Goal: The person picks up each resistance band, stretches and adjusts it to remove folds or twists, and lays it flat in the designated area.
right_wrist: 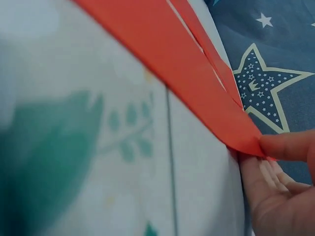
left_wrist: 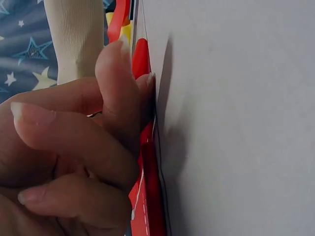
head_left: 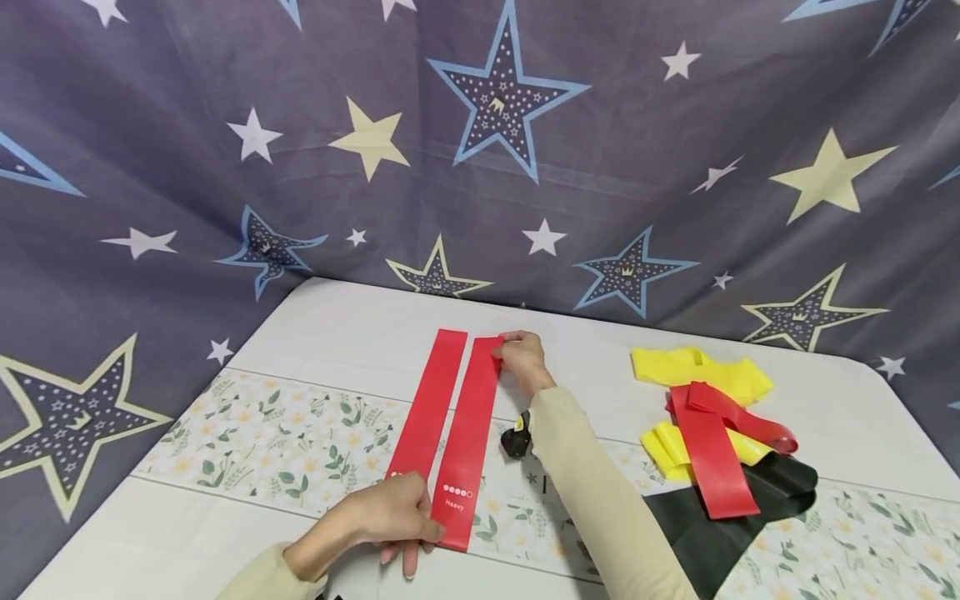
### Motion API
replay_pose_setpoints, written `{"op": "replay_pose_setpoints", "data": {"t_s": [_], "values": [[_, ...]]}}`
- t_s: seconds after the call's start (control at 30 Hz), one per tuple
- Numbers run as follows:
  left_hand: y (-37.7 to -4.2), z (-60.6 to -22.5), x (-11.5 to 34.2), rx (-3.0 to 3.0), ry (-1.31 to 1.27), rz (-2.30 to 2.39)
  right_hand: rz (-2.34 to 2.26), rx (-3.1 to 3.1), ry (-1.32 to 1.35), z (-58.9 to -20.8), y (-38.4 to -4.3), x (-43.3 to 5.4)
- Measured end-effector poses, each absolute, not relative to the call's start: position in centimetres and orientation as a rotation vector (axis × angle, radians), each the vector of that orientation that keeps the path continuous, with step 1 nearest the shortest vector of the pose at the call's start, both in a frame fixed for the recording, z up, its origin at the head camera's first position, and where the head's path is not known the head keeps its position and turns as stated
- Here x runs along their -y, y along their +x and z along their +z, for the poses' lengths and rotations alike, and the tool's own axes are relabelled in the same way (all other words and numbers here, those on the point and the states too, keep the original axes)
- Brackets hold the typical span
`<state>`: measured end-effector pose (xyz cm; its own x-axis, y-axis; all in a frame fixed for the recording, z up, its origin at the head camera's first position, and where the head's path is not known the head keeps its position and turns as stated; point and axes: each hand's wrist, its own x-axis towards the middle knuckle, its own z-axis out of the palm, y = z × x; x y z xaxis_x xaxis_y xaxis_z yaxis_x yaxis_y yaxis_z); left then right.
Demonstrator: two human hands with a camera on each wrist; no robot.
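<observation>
Two red resistance bands lie side by side, running away from me in the head view. The right-hand red band carries dots and the word "Heavy" near its near end. My right hand pinches its far end between thumb and fingers; in the right wrist view that red end is slightly raised. At the near end, my left hand grips the left corner of the same band, its other fingers loosely curled below. The left-hand red band lies flat, its near end partly covered by my left hand.
To the right lies a loose pile: a yellow band, another red band and a wide black band. A floral strip crosses the white table. A star-printed curtain hangs behind.
</observation>
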<state>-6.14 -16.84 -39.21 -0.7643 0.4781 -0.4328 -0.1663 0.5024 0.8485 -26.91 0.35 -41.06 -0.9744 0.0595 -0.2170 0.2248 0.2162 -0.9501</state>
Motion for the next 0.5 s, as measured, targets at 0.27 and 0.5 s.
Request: {"op": "replay_pose_setpoints", "data": {"t_s": [0.27,0.5], "values": [[-6.0,-38.6,16.4,-2.279,0.289,1.103,-1.834,-2.486,0.233,-40.7,-26.9,-1.6],[-5.8,-38.2,16.2,-2.443,0.251,0.941,-1.815,-2.502,0.226,-40.4,-26.6,-2.4]]}}
